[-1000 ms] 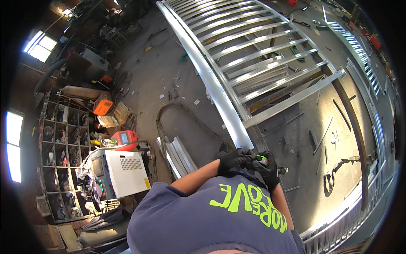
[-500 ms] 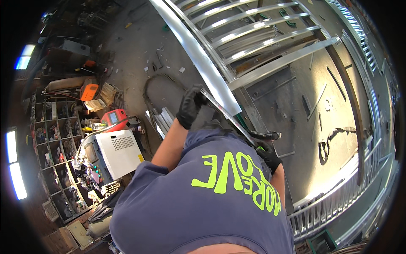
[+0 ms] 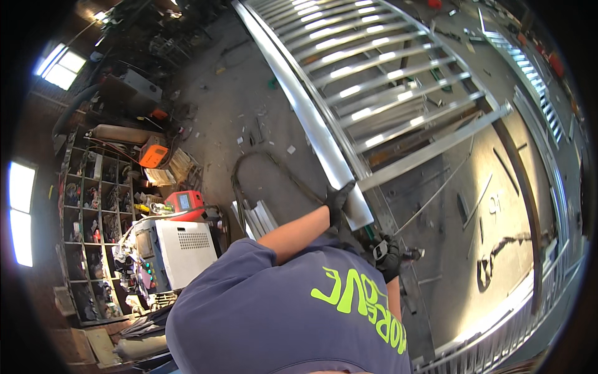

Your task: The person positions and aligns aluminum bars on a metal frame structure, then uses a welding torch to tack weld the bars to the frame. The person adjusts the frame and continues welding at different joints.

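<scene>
A long, wide silver metal bar (image 3: pixel 327 156) lies along the left side of a slatted metal frame (image 3: pixel 386 62). My left hand (image 3: pixel 337 204), in a black glove, is closed over the bar's left edge close to its near end. Just right of that end, my right hand (image 3: pixel 389 257), also black-gloved, holds a tape measure (image 3: pixel 379 250) with a pale, shiny case. No drawn-out blade can be made out between my hands now. A flat crossbar (image 3: pixel 436 149) runs across the near end of the slatted frame.
Left stand a shelf of small compartments (image 3: pixel 93 243), a white perforated machine (image 3: pixel 187 252), a red device with a screen (image 3: pixel 185 202) and an orange box (image 3: pixel 153 154). A dark cable (image 3: pixel 237 168) loops on the floor. More silver railings (image 3: pixel 492 343) lie at the lower right.
My left hand has moved right and nearer, onto the bar's end. The silver tape blade stretched between my hands no longer shows. My view has shifted, showing more of the slatted frame.
</scene>
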The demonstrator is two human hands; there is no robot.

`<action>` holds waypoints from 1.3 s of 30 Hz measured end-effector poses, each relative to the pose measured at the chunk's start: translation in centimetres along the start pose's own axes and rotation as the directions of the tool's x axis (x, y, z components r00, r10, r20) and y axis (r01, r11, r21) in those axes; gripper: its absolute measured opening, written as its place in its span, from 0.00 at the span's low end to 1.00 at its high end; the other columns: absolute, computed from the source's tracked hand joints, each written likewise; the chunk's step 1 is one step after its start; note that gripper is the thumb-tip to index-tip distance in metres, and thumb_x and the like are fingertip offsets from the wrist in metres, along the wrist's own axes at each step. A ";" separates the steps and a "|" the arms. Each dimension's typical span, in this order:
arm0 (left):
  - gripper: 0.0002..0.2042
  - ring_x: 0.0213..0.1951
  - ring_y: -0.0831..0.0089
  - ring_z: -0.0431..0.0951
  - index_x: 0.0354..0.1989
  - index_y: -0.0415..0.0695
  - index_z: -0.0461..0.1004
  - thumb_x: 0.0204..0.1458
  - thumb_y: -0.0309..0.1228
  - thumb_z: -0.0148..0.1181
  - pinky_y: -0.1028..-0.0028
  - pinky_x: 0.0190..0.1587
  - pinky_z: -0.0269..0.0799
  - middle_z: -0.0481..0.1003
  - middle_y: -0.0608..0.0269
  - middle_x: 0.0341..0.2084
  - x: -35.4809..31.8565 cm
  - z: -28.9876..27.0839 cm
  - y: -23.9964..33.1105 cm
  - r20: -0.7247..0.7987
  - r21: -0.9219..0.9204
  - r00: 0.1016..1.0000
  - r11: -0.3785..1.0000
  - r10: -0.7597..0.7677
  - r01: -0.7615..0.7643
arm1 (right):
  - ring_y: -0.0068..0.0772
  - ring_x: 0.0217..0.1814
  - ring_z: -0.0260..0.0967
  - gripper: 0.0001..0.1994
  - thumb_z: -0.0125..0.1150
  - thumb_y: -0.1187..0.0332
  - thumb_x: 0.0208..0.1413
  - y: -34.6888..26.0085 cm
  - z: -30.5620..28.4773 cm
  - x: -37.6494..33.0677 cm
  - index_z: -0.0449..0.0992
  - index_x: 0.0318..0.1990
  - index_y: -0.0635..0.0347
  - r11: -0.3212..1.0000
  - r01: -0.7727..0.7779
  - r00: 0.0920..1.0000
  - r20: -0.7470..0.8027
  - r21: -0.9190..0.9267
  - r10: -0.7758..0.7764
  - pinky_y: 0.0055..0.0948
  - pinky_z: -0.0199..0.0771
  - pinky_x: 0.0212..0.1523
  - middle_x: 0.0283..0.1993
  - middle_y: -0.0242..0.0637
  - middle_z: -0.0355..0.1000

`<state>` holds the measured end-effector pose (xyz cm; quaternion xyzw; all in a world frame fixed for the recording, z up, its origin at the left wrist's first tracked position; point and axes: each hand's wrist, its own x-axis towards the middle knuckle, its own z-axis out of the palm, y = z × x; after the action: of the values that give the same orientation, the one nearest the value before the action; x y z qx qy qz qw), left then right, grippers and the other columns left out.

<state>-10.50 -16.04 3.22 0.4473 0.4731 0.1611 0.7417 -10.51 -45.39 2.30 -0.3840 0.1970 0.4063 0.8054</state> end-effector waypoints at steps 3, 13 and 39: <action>0.34 0.43 0.58 0.87 0.65 0.39 0.69 0.56 0.39 0.82 0.58 0.43 0.87 0.83 0.52 0.49 -1.5 1.3 2.1 0.036 0.003 0.995 0.995 0.097 -0.097 | 0.36 0.54 0.78 0.21 0.52 0.52 0.80 2.1 -1.4 3.9 0.78 0.64 0.57 0.999 0.027 0.999 0.023 0.030 -0.027 0.33 0.80 0.52 0.54 0.40 0.81; 0.27 0.38 0.64 0.87 0.60 0.35 0.77 0.59 0.38 0.80 0.60 0.42 0.86 0.86 0.53 0.43 0.1 -0.8 -0.3 0.067 -0.109 0.988 0.986 0.137 -0.130 | 0.52 0.55 0.81 0.15 0.56 0.61 0.74 0.4 3.3 3.4 0.78 0.58 0.61 0.966 -0.233 0.967 0.130 0.109 0.219 0.49 0.85 0.62 0.56 0.49 0.82; 0.32 0.45 0.61 0.86 0.65 0.40 0.73 0.58 0.43 0.81 0.58 0.48 0.86 0.84 0.53 0.48 -0.2 -1.4 0.0 0.045 -0.047 0.999 0.999 0.020 -0.018 | 0.56 0.61 0.78 0.17 0.56 0.55 0.73 0.1 4.2 7.1 0.80 0.55 0.57 0.834 -0.492 0.868 0.217 0.251 0.447 0.61 0.80 0.66 0.57 0.48 0.82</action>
<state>-11.74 -15.46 3.13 0.4378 0.4478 0.1691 0.7611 -6.34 -38.55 0.44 -0.1665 0.2835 0.5849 0.7415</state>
